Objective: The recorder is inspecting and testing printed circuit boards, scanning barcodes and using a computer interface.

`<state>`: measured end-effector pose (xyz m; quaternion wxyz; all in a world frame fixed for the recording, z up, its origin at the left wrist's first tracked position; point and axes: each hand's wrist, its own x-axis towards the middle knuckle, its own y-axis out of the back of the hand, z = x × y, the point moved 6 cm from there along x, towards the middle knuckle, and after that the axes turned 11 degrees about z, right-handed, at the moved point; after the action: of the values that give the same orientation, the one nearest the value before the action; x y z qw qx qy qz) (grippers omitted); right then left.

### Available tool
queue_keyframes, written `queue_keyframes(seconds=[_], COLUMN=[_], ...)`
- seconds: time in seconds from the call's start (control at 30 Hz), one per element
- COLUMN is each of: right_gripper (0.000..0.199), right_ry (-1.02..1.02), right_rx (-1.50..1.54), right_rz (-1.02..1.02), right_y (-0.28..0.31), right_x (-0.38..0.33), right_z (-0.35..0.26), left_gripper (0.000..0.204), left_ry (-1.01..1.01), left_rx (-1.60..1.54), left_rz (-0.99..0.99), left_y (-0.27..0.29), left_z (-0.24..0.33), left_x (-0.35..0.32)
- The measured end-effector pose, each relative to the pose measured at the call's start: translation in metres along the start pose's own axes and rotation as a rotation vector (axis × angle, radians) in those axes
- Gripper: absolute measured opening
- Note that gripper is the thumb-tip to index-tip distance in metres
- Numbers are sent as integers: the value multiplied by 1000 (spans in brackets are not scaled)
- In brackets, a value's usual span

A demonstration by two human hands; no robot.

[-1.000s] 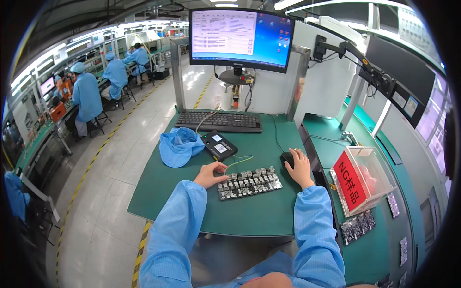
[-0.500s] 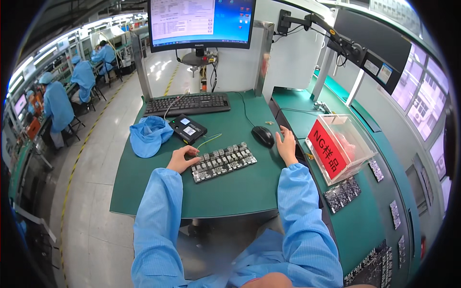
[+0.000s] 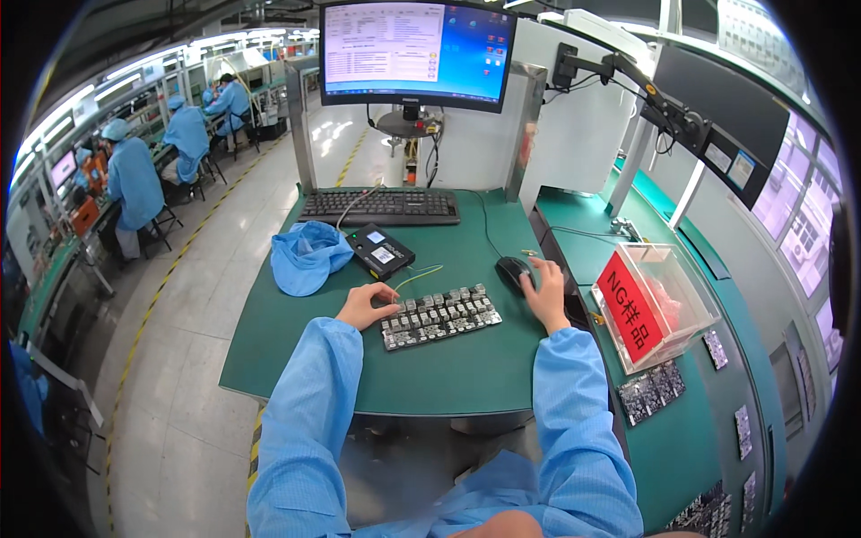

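Note:
A populated circuit board panel (image 3: 441, 321), with rows of silver and white parts, lies slightly tilted on the green table (image 3: 448, 381). At its upper left corner, my left hand (image 3: 368, 306) is closed in a pinch on the end of a thin yellow-green wire (image 3: 420, 273). This wire loops back toward a black box (image 3: 380, 252) with a small lit display. To the right, my right hand (image 3: 548, 294) has its fingers apart and reaches the right edge of a black mouse (image 3: 512, 273). Its thumb and fingertips overlap that edge.
A blue cap (image 3: 309, 257) lies left of the box, and a keyboard (image 3: 381, 207) sits behind under a monitor (image 3: 417, 54). On the right bench stand a clear bin (image 3: 668, 309) with a red label and more circuit boards (image 3: 651, 392). Co-workers (image 3: 134, 175) sit far left.
The whole view has shifted, so things appear farther right. My right hand has come closer to the mouse and now overlaps its edge. My left hand stays at the board's corner.

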<state>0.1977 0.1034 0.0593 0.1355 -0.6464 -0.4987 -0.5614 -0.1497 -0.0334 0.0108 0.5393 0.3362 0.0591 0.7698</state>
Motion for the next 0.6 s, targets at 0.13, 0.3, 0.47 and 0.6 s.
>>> queue_keyframes(seconds=[0.13,0.3,0.47,0.6], right_gripper=[52,40,24,15], right_ry=[174,259,318,244], right_rx=[217,51,-58,-147], right_rz=[-243,-111,-45,70], right_y=[-15,-25,-43,-45], right_x=[-11,-5,-4,5], right_z=[-78,-76,-64,-46], left_gripper=[27,24,22,22], left_ry=[-2,-12,-24,-31], left_rx=[6,-10,17,18], left_rz=[-3,-5,-29,-26], left_y=[-1,-3,0,1], left_z=[1,4,5,2], left_x=[1,2,3,3])
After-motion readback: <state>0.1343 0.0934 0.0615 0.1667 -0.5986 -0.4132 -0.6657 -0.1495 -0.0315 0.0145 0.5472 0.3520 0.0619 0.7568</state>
